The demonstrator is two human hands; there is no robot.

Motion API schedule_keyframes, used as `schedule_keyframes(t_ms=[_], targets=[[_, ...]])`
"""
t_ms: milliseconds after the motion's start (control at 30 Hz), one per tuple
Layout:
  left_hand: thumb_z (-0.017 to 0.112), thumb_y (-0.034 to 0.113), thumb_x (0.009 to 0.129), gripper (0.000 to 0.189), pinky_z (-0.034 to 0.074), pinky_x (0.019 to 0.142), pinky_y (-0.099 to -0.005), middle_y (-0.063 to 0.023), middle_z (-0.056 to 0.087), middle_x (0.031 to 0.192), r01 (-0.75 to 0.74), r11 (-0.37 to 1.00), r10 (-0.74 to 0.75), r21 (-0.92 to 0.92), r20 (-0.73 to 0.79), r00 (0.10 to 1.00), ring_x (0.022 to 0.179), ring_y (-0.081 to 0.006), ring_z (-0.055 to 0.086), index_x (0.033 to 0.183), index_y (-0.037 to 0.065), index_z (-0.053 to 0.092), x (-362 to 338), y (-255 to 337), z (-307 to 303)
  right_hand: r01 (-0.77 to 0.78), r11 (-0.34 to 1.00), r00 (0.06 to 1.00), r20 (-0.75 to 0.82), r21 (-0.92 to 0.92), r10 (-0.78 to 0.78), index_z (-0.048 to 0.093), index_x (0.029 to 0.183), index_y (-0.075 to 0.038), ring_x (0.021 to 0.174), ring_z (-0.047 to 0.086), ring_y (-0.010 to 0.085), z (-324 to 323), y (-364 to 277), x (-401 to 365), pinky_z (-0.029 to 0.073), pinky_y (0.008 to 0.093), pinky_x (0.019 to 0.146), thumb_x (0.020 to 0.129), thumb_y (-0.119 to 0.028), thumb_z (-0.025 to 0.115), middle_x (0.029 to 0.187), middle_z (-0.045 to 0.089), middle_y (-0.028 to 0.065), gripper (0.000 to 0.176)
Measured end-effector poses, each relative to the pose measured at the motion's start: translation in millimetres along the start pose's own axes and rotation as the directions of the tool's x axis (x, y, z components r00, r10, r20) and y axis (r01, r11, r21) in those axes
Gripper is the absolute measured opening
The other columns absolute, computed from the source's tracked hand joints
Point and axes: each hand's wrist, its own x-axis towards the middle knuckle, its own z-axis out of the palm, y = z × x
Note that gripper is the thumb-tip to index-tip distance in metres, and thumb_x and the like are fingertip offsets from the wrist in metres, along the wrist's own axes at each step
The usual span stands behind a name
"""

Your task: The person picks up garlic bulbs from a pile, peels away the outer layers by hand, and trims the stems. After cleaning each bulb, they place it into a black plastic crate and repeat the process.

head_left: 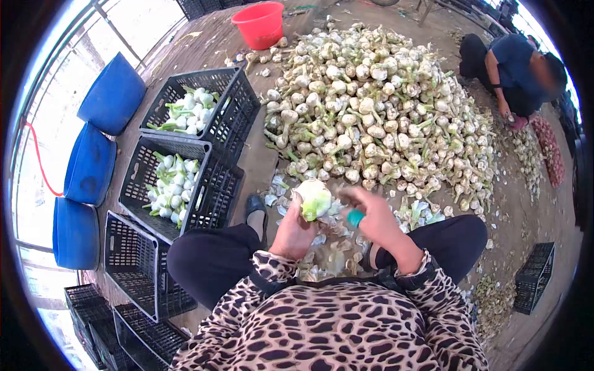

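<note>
My left hand (294, 232) is closed around a garlic bulb (314, 199), white on top with a pale green patch facing me. Just to its right is my right hand (374, 216), slightly blurred, with its fingers apart and pointing at the bulb. A teal wrap or band (355, 217) shows at its thumb side; I cannot make out exactly what it is. No contact between the right fingers and the bulb is visible. Peeled skins (334, 256) lie on the ground below my hands.
A large heap of garlic (371, 105) lies ahead. To the left, black crates (207, 80) hold cleaned bulbs, beside blue tubs (111, 93) and more crates (130, 266). A red basin (260, 28) stands behind. Another person (516, 68) crouches at right; a black crate (534, 278) is nearer.
</note>
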Motion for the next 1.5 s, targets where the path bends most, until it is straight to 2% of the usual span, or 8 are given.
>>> schedule_keyframes(t_ms=[467, 667, 833, 933, 1033, 1133, 1400, 1500], targets=[[0.052, 0.025, 0.088, 0.045, 0.044, 0.092, -0.0391, -0.0088, 0.055, 0.12, 0.042, 0.999, -0.039, -0.017, 0.132, 0.991, 0.108, -0.0229, 0.054, 0.128, 0.006, 0.044, -3, 10, -5, 0.45, 0.783, 0.855, -0.047, -0.43, -0.517, 0.055, 0.088, -0.006, 0.079, 0.059, 0.0295, 19, -7, 7, 0.048, 0.0383, 0.066, 0.071, -0.002, 0.057, 0.082, 0.058, 0.0101, 0.018], [0.055, 0.027, 0.085, 0.055, 0.049, 0.084, -0.0346, -0.0104, 0.054, 0.119, 0.233, 0.938, -0.291, 0.258, 0.214, 0.932, 0.104, -0.021, 0.056, 0.132, 0.004, 0.039, -15, 13, -4, 0.284, 0.766, 0.899, -0.118, -0.577, -0.421, 0.05, 0.085, -0.005, 0.081, 0.058, 0.03, 0, 14, 22, 0.048, 0.0384, 0.068, 0.068, -0.001, 0.06, 0.081, 0.057, 0.0103, 0.02], [0.051, 0.034, 0.09, 0.05, 0.049, 0.087, -0.037, -0.0123, 0.056, 0.117, 0.114, 0.939, -0.187, 0.325, 0.201, 0.962, 0.103, -0.026, 0.058, 0.129, 0.003, 0.043, -20, 12, -3, 0.154, 0.698, 0.964, -0.05, -0.7, -0.262, 0.052, 0.085, -0.003, 0.082, 0.06, 0.0335, 6, 50, 22, 0.049, 0.0423, 0.069, 0.072, -0.003, 0.056, 0.084, 0.06, 0.0135, 0.014], [0.045, 0.04, 0.094, 0.049, 0.042, 0.095, -0.0377, -0.0106, 0.054, 0.122, 0.009, 0.895, -0.097, 0.445, 0.176, 0.98, 0.11, -0.0248, 0.053, 0.129, 0.006, 0.043, -17, 11, -12, 0.106, 0.604, 0.953, 0.255, -0.79, 0.166, 0.055, 0.086, -0.002, 0.084, 0.061, 0.0342, 18, 57, 9, 0.05, 0.0409, 0.07, 0.076, -0.003, 0.052, 0.085, 0.062, 0.0146, 0.01], [0.041, 0.046, 0.095, 0.05, 0.039, 0.098, -0.0405, -0.0096, 0.052, 0.124, 0.06, 0.992, -0.079, 0.115, 0.175, 0.981, 0.113, -0.0241, 0.051, 0.128, 0.008, 0.043, -10, 7, -15, 0.056, 0.77, 0.983, 0.171, -0.636, 0.069, 0.061, 0.09, -0.003, 0.077, 0.063, 0.0345, 15, 50, 2, 0.05, 0.0406, 0.068, 0.077, -0.008, 0.062, 0.085, 0.065, 0.0152, 0.015], [0.042, 0.048, 0.094, 0.052, 0.041, 0.095, -0.0438, -0.0092, 0.053, 0.122, 0.049, 0.994, -0.06, 0.101, 0.102, 0.993, 0.111, -0.0248, 0.052, 0.127, 0.008, 0.043, -9, 8, -11, 0.121, 0.99, 0.978, -0.163, -0.077, -0.132, 0.062, 0.1, -0.003, 0.076, 0.063, 0.0334, 11, 15, 6, 0.051, 0.0374, 0.068, 0.079, -0.012, 0.065, 0.09, 0.065, 0.0145, 0.023], [0.037, 0.046, 0.096, 0.049, 0.039, 0.099, -0.0407, -0.0094, 0.051, 0.125, 0.012, 0.993, -0.033, 0.119, 0.178, 0.983, 0.116, -0.0245, 0.049, 0.128, 0.009, 0.042, -9, 8, -8, 0.354, 0.852, 0.902, -0.101, -0.386, -0.42, 0.059, 0.099, -0.003, 0.08, 0.061, 0.0323, 26, -4, -2, 0.049, 0.0385, 0.069, 0.075, -0.006, 0.06, 0.088, 0.062, 0.0144, 0.025], [0.039, 0.048, 0.095, 0.053, 0.039, 0.099, -0.0396, -0.0098, 0.051, 0.125, -0.091, 0.903, 0.025, 0.42, 0.161, 0.987, 0.116, -0.0246, 0.049, 0.13, 0.008, 0.041, -9, 8, -14, 0.352, 0.818, 0.901, -0.073, -0.456, -0.428, 0.059, 0.098, -0.002, 0.079, 0.061, 0.0314, 23, -4, -3, 0.049, 0.0385, 0.069, 0.071, -0.004, 0.058, 0.086, 0.062, 0.0143, 0.027]])
